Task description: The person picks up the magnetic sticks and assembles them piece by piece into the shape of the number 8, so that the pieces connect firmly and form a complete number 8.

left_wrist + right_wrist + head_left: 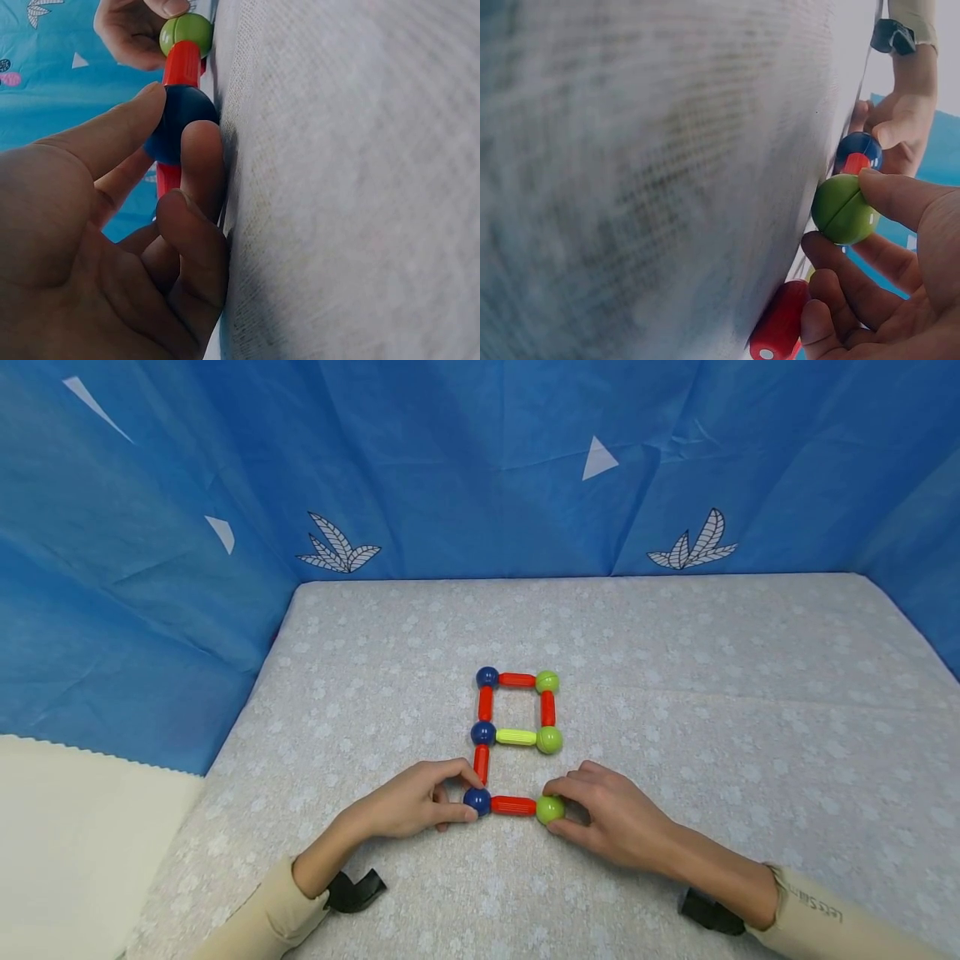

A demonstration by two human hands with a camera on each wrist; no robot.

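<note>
My left hand (pixel 408 802) pinches the near-left blue ball (pixel 477 802) between thumb and fingers. With thumb and fingertips, my right hand (pixel 618 814) pinches the near-right green ball (pixel 551 810). A red magnetic rod (pixel 513 806) spans these two balls. Another red rod (pixel 482 764) runs from the held blue ball up to the middle blue ball (pixel 483 733). Beyond it is a square of balls and rods, with a yellow-green rod (pixel 516 737) as its near side. In the right wrist view, a red rod (pixel 776 326) with a silver end lies against the right hand's curled lower fingers; whether they grip it is unclear.
The joined pieces lie flat on a pale patterned tablecloth (pixel 712 735). A blue curtain (pixel 480 468) with leaf prints hangs behind the table and at its sides. A cream surface (pixel 75 843) shows at the left. Dark straps (pixel 356 891) are at both wrists.
</note>
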